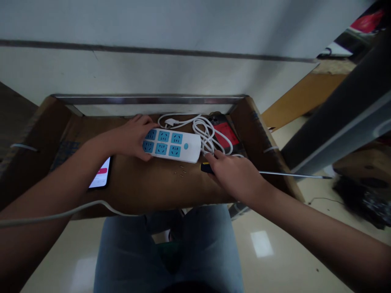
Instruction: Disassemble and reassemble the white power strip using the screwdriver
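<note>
A white power strip [192, 151] with blue sockets and a round blue button lies over the cardboard tray. My left hand [134, 136] grips its left end, thumb on the near side and fingers on the far side. My right hand [233, 173] is closed round a screwdriver; its dark blue and yellow handle [206, 167] points left and its long shaft [293, 175] sticks out to the right, past the tray wall. Beside that hand, the strip's white cable [207, 132] is coiled, with its plug [171, 122] behind the strip. Several tiny screws [181, 176] lie in front of the strip.
The cardboard tray [146, 199] has raised side walls and backs onto a white panel [152, 73]. A lit phone [102, 175] lies under my left forearm. A red and black object [224, 136] sits beneath the cable. A white cord [91, 205] crosses the front left edge. A grey post [330, 97] stands at right.
</note>
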`<state>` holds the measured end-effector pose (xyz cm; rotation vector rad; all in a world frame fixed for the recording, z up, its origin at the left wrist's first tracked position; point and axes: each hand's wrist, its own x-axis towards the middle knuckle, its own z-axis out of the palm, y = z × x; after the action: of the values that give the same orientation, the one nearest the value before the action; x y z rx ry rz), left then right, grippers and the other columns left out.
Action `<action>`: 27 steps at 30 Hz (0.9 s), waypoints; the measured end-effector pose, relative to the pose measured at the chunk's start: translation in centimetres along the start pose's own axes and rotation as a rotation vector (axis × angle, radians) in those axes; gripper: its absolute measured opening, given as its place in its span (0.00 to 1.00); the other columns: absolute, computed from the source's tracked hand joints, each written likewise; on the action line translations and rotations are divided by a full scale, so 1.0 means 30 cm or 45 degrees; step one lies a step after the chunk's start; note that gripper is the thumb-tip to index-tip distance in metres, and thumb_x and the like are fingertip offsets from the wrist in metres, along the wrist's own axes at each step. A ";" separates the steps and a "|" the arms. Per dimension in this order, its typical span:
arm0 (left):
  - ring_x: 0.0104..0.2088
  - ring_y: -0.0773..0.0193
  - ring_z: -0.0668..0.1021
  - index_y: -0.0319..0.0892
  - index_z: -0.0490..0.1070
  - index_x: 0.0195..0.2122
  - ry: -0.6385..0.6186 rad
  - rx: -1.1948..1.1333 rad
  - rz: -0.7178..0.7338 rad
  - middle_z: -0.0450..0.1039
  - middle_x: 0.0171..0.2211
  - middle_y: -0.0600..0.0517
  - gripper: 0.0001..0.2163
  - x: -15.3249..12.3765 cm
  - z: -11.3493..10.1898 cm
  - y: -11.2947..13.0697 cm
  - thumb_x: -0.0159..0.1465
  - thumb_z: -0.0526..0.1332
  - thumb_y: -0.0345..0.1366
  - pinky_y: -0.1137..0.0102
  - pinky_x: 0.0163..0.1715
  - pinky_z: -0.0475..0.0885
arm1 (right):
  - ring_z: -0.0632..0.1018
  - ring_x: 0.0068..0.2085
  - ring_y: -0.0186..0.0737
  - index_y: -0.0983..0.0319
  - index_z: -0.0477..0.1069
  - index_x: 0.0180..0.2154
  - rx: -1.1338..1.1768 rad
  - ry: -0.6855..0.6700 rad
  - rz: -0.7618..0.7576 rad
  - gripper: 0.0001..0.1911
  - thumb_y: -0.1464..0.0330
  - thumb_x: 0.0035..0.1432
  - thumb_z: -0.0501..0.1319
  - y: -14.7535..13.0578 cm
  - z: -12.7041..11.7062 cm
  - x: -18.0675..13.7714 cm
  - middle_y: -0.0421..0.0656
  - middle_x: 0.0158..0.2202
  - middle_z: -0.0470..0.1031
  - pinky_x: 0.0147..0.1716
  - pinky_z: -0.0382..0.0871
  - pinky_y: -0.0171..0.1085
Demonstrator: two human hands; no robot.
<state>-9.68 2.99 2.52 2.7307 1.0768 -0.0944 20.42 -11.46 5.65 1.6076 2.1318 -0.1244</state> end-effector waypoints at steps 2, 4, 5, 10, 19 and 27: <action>0.61 0.40 0.70 0.35 0.66 0.67 0.010 0.013 0.017 0.65 0.59 0.37 0.44 0.007 0.005 -0.008 0.51 0.70 0.52 0.51 0.65 0.68 | 0.85 0.47 0.55 0.62 0.66 0.60 0.001 0.012 0.016 0.20 0.66 0.73 0.48 0.002 0.003 0.005 0.55 0.55 0.76 0.37 0.77 0.44; 0.63 0.39 0.69 0.37 0.67 0.65 0.010 0.011 0.029 0.65 0.60 0.37 0.43 0.010 0.006 -0.012 0.50 0.71 0.52 0.52 0.66 0.67 | 0.85 0.47 0.55 0.61 0.65 0.61 0.003 0.022 0.028 0.20 0.65 0.73 0.48 0.006 0.009 0.008 0.55 0.55 0.76 0.37 0.78 0.44; 0.64 0.39 0.68 0.36 0.67 0.65 0.005 0.011 0.031 0.65 0.61 0.37 0.43 0.010 0.005 -0.010 0.49 0.71 0.52 0.52 0.67 0.66 | 0.85 0.47 0.55 0.61 0.65 0.62 0.004 0.024 0.032 0.20 0.64 0.73 0.49 0.007 0.011 0.009 0.54 0.55 0.77 0.37 0.77 0.44; 0.59 0.46 0.75 0.37 0.64 0.65 -0.071 0.012 -0.052 0.74 0.60 0.41 0.36 0.005 -0.013 0.024 0.57 0.67 0.45 0.49 0.67 0.64 | 0.86 0.46 0.54 0.61 0.65 0.61 0.014 0.025 0.029 0.20 0.64 0.72 0.50 0.011 0.011 0.007 0.54 0.52 0.78 0.35 0.74 0.41; 0.64 0.40 0.72 0.38 0.62 0.70 -0.003 0.117 -0.072 0.69 0.64 0.39 0.45 -0.005 -0.031 0.034 0.54 0.74 0.50 0.48 0.67 0.65 | 0.85 0.43 0.49 0.62 0.67 0.61 0.001 0.073 0.100 0.20 0.68 0.72 0.49 0.010 -0.003 0.002 0.56 0.52 0.78 0.34 0.72 0.38; 0.60 0.36 0.73 0.41 0.72 0.54 0.262 0.250 -0.179 0.72 0.56 0.38 0.18 -0.034 -0.037 0.152 0.65 0.68 0.39 0.45 0.60 0.69 | 0.86 0.46 0.49 0.66 0.69 0.55 -0.029 0.138 0.220 0.25 0.76 0.70 0.38 0.021 -0.014 0.020 0.58 0.49 0.80 0.37 0.75 0.38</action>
<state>-7.35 -0.72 4.51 2.8843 1.3840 0.0649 20.75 -10.58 5.91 1.8139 2.0532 0.0433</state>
